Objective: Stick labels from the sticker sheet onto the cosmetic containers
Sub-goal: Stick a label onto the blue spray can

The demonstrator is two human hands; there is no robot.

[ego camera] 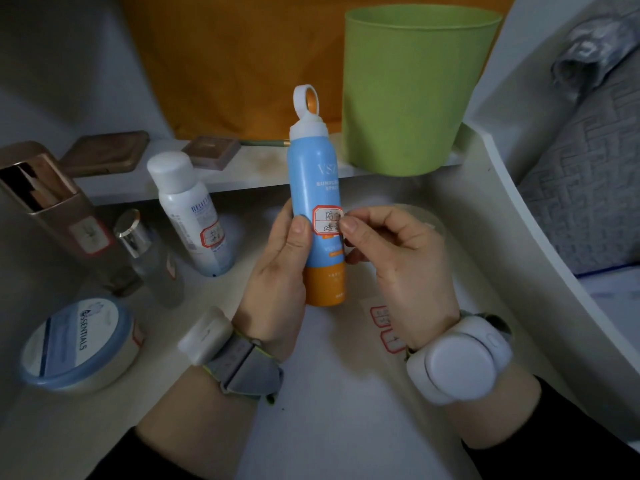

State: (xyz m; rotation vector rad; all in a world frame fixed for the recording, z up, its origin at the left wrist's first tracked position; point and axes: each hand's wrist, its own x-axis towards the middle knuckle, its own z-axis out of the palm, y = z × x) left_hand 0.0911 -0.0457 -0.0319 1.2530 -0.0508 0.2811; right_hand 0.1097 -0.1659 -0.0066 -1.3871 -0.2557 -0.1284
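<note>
One spray bottle (313, 188) between the hands; left hand (277, 271) curls round its lower body; label (327, 220) going on its front, step in hand; right hand (398, 265) pinches the label's right edge; next, probably smoothing that edge down; long axis near upright, cap (306, 109) topmost.

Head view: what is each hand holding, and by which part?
The left hand grips the spray bottle round its lower half; the right hand pinches the right edge of the label on it.
</note>
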